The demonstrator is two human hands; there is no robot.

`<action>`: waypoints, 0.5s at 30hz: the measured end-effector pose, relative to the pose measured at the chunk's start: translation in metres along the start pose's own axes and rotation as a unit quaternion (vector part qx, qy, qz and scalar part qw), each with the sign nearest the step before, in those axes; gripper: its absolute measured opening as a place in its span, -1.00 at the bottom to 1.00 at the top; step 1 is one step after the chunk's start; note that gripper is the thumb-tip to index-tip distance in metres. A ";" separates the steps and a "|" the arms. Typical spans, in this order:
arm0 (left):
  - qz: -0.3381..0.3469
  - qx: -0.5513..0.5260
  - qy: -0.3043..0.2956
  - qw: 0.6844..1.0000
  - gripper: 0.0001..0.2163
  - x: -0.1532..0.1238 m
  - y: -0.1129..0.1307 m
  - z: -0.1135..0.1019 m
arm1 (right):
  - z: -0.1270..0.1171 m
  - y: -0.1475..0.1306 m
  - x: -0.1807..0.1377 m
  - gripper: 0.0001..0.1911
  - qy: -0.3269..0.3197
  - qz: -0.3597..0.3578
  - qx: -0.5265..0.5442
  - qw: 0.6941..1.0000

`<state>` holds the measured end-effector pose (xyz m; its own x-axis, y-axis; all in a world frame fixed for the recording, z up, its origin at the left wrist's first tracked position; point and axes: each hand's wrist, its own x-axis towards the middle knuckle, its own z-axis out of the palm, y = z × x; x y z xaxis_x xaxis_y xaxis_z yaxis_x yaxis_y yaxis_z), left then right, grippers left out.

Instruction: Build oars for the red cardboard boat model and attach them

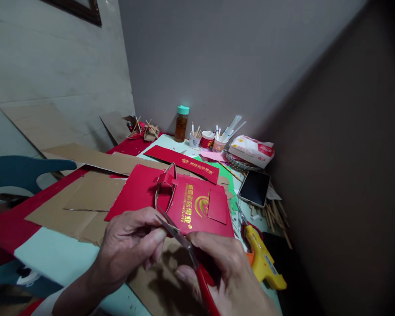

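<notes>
My right hand [227,272] grips red-handled scissors [187,250], blades pointing up-left toward a red cardboard piece with gold lettering [197,206]. My left hand [131,245] pinches the near edge of that red piece right beside the blade tips, fingers closed. The red piece has a folded flap and a curved cut strip [166,182] standing up from it. It rests on brown cardboard sheets [85,197] over the table.
A yellow glue gun [263,263] lies right of my hands, a dark phone [255,188] beyond it. A long red strip [184,162], an amber bottle [181,123], cups of sticks and pens [207,139] and a tissue pack [252,150] stand at the back. A blue chair back [23,171] is left.
</notes>
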<state>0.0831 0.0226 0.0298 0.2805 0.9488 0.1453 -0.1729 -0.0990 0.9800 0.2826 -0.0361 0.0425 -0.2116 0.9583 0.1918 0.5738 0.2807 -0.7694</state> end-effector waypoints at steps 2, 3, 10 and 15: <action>0.003 -0.009 -0.035 0.999 -0.80 -0.001 0.001 0.000 | 0.002 0.003 -0.001 -0.81 -0.002 -0.009 0.002 1.000; 0.001 -0.012 -0.049 0.999 -0.79 -0.001 0.002 0.000 | 0.004 0.005 -0.001 -0.80 0.001 -0.017 -0.001 1.000; -0.044 0.015 0.015 0.999 -0.85 -0.003 0.015 0.009 | 0.004 0.007 -0.005 -0.84 0.053 -0.089 -0.039 0.994; -0.033 0.005 -0.008 0.999 -0.88 -0.006 0.015 0.007 | 0.000 -0.002 -0.002 -0.76 0.068 -0.132 -0.026 0.989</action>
<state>0.0851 0.0132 0.0445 0.3052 0.9487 0.0827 -0.1439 -0.0399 0.9888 0.2819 -0.0386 0.0441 -0.2524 0.8485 0.4651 0.5543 0.5208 -0.6492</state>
